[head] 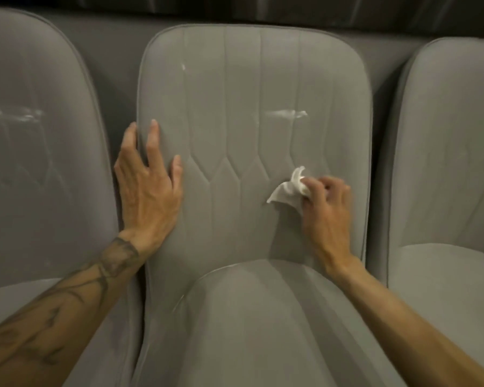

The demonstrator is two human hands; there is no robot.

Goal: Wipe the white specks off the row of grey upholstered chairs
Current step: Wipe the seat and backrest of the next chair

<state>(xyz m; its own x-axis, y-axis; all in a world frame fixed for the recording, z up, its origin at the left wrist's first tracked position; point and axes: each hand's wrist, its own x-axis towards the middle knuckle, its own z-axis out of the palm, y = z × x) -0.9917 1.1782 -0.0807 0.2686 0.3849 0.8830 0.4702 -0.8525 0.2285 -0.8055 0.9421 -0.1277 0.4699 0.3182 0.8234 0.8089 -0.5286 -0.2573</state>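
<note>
Fingers (319, 185) of the right hand (328, 212) pinch a tissue (284, 192) to wipe the chair (249, 93); left hand (148, 188), spread flat, braces it.

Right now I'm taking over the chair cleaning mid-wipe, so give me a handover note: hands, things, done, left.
Left hand: open, flat on the left backrest edge of the middle chair.
Right hand: pinches a crumpled white tissue against the same backrest, lower right.
Done: no chair visibly finished.
Left: white smear above the tissue, small speck at that backrest's upper left, smears on the left chair. Right chair: marks too faint to judge.
</note>
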